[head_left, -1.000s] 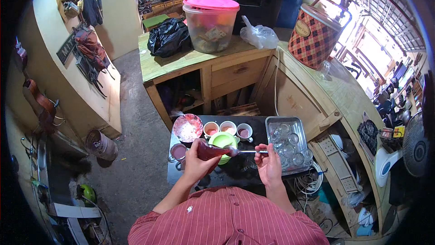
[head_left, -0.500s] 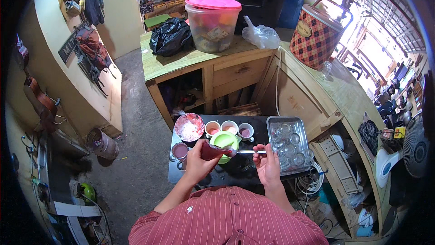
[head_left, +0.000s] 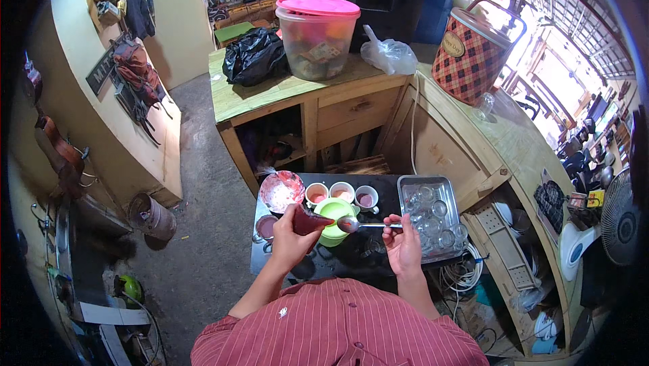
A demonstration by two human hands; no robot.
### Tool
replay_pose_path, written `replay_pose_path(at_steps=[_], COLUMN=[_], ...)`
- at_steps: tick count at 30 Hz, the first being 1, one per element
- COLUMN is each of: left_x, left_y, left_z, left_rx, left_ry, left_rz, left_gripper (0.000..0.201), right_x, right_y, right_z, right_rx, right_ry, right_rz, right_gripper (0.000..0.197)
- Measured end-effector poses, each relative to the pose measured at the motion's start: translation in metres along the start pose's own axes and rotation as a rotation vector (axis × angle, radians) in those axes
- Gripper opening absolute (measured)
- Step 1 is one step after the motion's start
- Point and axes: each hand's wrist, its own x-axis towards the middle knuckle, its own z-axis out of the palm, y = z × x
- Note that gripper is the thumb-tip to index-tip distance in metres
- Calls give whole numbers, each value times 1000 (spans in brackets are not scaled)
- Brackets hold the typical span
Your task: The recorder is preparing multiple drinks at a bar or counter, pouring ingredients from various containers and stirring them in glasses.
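A dark red, cone-like pouch [head_left: 309, 221] is gripped in my left hand [head_left: 289, 247], its narrow end pointing right. My right hand [head_left: 403, 247] pinches the handle of a metal spoon [head_left: 349, 224]. The spoon's bowl hangs over the right side of a light green container [head_left: 331, 239], close to the pouch's tip. Behind the container stand a white cup [head_left: 316, 193], another white cup [head_left: 343, 191] and a third cup [head_left: 366, 197], each with reddish or pinkish contents. At the left are a red-and-white bowl [head_left: 299, 183] holding white stuff and a cup [head_left: 266, 228] with purplish-brown contents.
A metal tray [head_left: 443, 184] of clear glasses sits at the right of the dark table [head_left: 270, 264]. Beyond rises a wooden counter [head_left: 399, 85] bearing a pink-lidded tub [head_left: 318, 38], a black bag [head_left: 255, 56] and a plaid jug [head_left: 471, 55]. Coiled white cable [head_left: 465, 275] hangs below the tray.
The pouch and the spoon have drawn apart. My left hand has shifted slightly left with the pouch, and the spoon's bowl now shows beside its tip.
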Motion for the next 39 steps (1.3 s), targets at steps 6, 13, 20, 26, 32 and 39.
replay_pose_path(at_steps=[6,13,20,26,32,39], left_x=[4,8,9,5,11,59], left_y=[7,-4,-1,13,-12,-74], left_z=[1,4,3,10,14,7], left_rx=[18,57,23,-20,140,316], left_ry=[-69,-79,-41,-83,-38,269], left_rz=[-1,17,-42,26,29,203], left_gripper=[47,47,46,46,44,47], right_x=[-1,2,12,12,13,14], right_y=[3,0,-2,1,-1,-6], right_z=[6,5,-1,3,-1,-21], right_rx=[-33,-16,41,49,71,233], right_ry=[-18,-8,65,43,48,95], right_rz=[16,5,-10,10,3,63], right_gripper=[37,37,36,35,35,32])
